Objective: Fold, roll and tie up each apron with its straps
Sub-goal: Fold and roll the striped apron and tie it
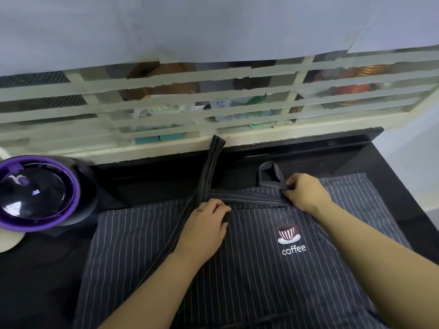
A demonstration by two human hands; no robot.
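Apron (237,269) on the counter (392,167), round appliance (35,193) left of it, barred shelf (213,129) behind

1. Dim, flat light with a cool grey-blue cast; no single strong source shows.
2. The black surface (42,281) swallows detail, nearly featureless at the left.
3. Small bright glints sit on the glossy purple-rimmed lid (35,193).
4. The apron (237,269) at centre is sharpest: its pinstripes and "coffee" print read clearly.
5. Wide-angle bending curves the barred grille (300,74); items behind it are blurred, and the frame is slightly soft overall.
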